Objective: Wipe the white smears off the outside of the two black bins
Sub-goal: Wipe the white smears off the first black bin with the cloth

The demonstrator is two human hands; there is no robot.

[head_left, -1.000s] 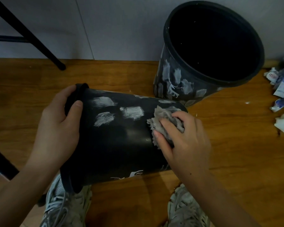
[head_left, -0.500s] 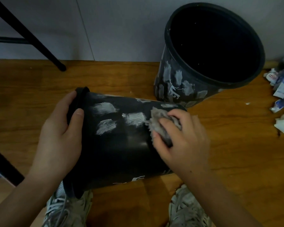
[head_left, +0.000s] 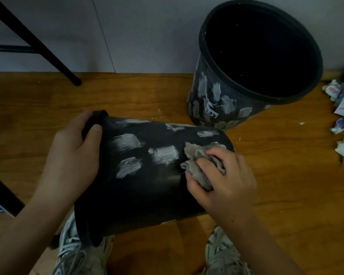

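Your left hand [head_left: 72, 155] grips the rim of the tipped bin [head_left: 139, 183] while your right hand [head_left: 224, 181] presses a grey rag [head_left: 197, 157] against it, beside white smears [head_left: 163, 157]; the second bin [head_left: 213, 100] stands upright behind

left hand [head_left: 72, 155]: bare, no ring or glove | right hand [head_left: 224, 181]: bare, short nails | forearms: bare, no sleeves, watch or band in view | left shoe [head_left: 75, 253]: pale grey-white chunky trainer, light laces | right shoe [head_left: 222, 253]: same pale, layered trainer, laced
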